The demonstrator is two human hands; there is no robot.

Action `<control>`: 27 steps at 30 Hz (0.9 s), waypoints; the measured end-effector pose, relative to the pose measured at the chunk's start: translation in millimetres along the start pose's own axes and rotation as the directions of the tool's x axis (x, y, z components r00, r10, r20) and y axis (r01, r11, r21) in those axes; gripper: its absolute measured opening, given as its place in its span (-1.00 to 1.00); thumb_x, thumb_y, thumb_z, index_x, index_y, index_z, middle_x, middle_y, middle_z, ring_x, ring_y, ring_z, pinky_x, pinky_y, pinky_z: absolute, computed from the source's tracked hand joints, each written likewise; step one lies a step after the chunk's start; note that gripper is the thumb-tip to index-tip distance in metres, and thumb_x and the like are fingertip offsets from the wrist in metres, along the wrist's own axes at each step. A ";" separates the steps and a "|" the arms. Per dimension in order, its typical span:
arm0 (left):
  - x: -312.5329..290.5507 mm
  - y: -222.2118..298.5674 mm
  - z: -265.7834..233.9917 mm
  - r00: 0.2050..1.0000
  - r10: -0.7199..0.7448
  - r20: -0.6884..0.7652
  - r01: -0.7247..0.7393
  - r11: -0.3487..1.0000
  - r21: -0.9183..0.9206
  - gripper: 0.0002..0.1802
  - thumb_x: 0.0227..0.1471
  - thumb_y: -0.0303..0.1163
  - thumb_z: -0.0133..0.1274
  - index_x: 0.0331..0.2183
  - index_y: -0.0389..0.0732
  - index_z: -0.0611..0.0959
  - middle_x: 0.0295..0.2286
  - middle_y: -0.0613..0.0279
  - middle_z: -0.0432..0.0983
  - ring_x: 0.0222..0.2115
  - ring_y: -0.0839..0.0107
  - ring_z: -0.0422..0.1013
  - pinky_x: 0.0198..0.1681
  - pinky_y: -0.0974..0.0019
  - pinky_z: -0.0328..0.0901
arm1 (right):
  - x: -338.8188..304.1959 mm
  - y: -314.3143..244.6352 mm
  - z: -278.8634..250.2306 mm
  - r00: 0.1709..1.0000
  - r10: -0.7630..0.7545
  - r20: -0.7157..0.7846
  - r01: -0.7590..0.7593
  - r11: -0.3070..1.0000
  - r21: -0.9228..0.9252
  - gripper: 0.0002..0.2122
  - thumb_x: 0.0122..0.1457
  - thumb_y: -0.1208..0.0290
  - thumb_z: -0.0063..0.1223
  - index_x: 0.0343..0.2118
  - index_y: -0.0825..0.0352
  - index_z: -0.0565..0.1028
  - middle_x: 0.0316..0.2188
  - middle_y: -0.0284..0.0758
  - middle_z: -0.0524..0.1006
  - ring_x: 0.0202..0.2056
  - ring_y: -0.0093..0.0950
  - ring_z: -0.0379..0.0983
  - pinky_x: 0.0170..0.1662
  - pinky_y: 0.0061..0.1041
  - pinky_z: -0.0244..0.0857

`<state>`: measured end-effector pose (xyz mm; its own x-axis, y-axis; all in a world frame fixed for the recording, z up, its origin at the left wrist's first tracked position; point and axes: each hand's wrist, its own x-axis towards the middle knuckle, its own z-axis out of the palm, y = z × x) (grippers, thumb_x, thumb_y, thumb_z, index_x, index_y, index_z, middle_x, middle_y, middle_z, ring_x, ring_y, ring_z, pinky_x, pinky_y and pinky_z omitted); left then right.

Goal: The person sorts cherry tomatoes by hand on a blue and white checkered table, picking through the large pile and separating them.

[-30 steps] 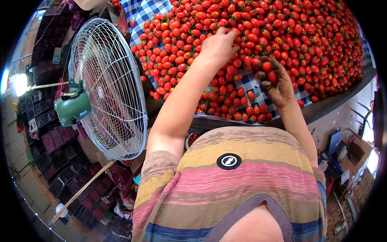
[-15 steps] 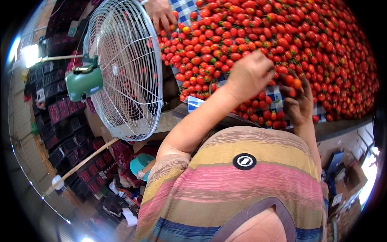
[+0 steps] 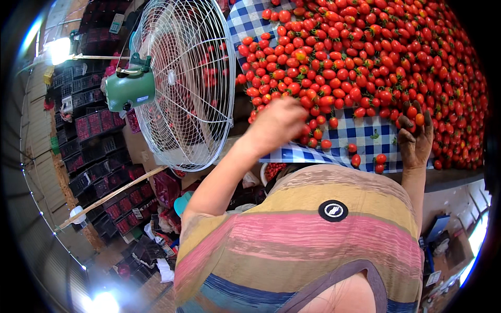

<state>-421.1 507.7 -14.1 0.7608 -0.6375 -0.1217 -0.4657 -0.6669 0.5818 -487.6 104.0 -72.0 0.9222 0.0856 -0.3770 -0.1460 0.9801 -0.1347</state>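
A broad heap of red cherry tomatoes [image 3: 344, 73], some with green stems, lies on a table under a blue-and-white checked cloth [image 3: 342, 136]. My left hand [image 3: 282, 122] is at the heap's near left edge, knuckles up and fingers bent. Motion smears its fingertips, so what they hold, if anything, is hidden. Farther right, my right hand [image 3: 416, 141] is palm up with dark-stained fingers curled around a couple of cherry tomatoes [image 3: 419, 119], one of them more orange. A few loose tomatoes [image 3: 380, 163] rest on the cloth between my hands.
A large fan with a wire cage [image 3: 182, 83] and green motor [image 3: 130, 91] stands close to my left arm. Stacked dark crates [image 3: 88, 128] of red fruit line the left side. Below the table edge sits a white-rimmed container of small tomatoes [image 3: 272, 170].
My left hand has moved left, away from my right hand, and more checked cloth shows between them. The view has shifted. Another person's hand at the far left is out of sight.
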 end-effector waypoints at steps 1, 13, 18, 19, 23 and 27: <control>2.9 -8.5 -10.3 0.983 -0.114 -0.146 0.124 0.990 0.063 -0.69 0.02 -0.43 0.19 -0.13 -0.21 0.65 -0.10 -0.03 0.50 -0.10 -0.07 0.45 -0.04 0.06 0.39 | 1.2 0.1 -0.7 1.000 0.003 0.002 -0.003 1.000 -0.008 -0.56 0.39 0.18 -0.08 0.20 0.35 0.36 0.13 -0.15 0.40 -0.30 -0.50 0.21 -0.53 -0.70 0.15; 14.1 -57.2 -5.2 0.829 -0.542 -0.140 0.558 0.777 0.292 -0.61 0.05 -0.22 0.15 -0.13 -0.21 0.53 -0.33 -0.11 0.61 -0.27 -0.04 0.56 -0.18 -0.07 0.42 | -1.8 29.6 20.1 0.986 0.057 -0.154 -0.073 0.993 -0.098 -0.58 0.39 0.16 -0.07 0.18 0.31 0.39 0.08 -0.19 0.45 -0.30 -0.47 0.33 -0.49 -0.65 0.27; 58.7 -30.7 3.8 0.869 -0.358 -0.342 0.449 0.861 0.239 -0.48 0.00 -0.10 0.25 -0.09 -0.20 0.52 -0.19 -0.12 0.49 -0.19 -0.07 0.51 -0.14 -0.03 0.44 | 1.5 30.2 18.0 0.987 0.077 -0.138 -0.097 0.985 -0.140 -0.59 0.39 0.16 -0.07 0.15 0.32 0.41 0.07 -0.15 0.45 -0.27 -0.45 0.37 -0.46 -0.64 0.35; 69.8 -25.1 5.4 0.869 -0.379 -0.319 0.466 0.843 0.268 -0.44 -0.02 -0.07 0.28 -0.08 -0.20 0.52 -0.15 -0.16 0.44 -0.17 -0.11 0.49 -0.13 -0.04 0.44 | 3.0 32.1 18.4 0.985 0.085 -0.150 -0.110 0.981 -0.161 -0.59 0.39 0.16 -0.07 0.15 0.33 0.40 0.07 -0.15 0.45 -0.26 -0.45 0.37 -0.46 -0.63 0.37; 86.8 -26.1 9.2 0.881 -0.410 -0.234 0.452 0.877 0.164 -0.30 -0.07 -0.10 0.35 0.01 -0.19 0.41 -0.11 -0.21 0.40 -0.17 -0.17 0.49 -0.14 -0.07 0.45 | 3.3 36.9 22.9 0.986 0.086 -0.143 -0.109 0.982 -0.155 -0.59 0.39 0.15 -0.07 0.15 0.33 0.40 0.04 -0.14 0.47 -0.28 -0.44 0.40 -0.46 -0.61 0.40; 90.0 -22.1 32.4 0.901 -0.326 -0.286 0.376 0.915 0.144 -0.37 -0.09 -0.26 0.34 -0.01 -0.15 0.40 -0.17 -0.15 0.39 -0.22 -0.14 0.49 -0.20 -0.07 0.45 | 8.1 37.4 23.3 0.979 0.061 -0.195 -0.099 0.977 -0.190 -0.59 0.38 0.15 -0.06 0.15 0.31 0.40 0.02 -0.15 0.49 -0.31 -0.46 0.40 -0.46 -0.62 0.40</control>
<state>-357.0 452.6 -64.0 0.9665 -0.2471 -0.0693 -0.2049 -0.9057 0.3712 -477.3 145.5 -58.7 0.8240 0.1087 -0.5560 -0.3017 0.9149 -0.2683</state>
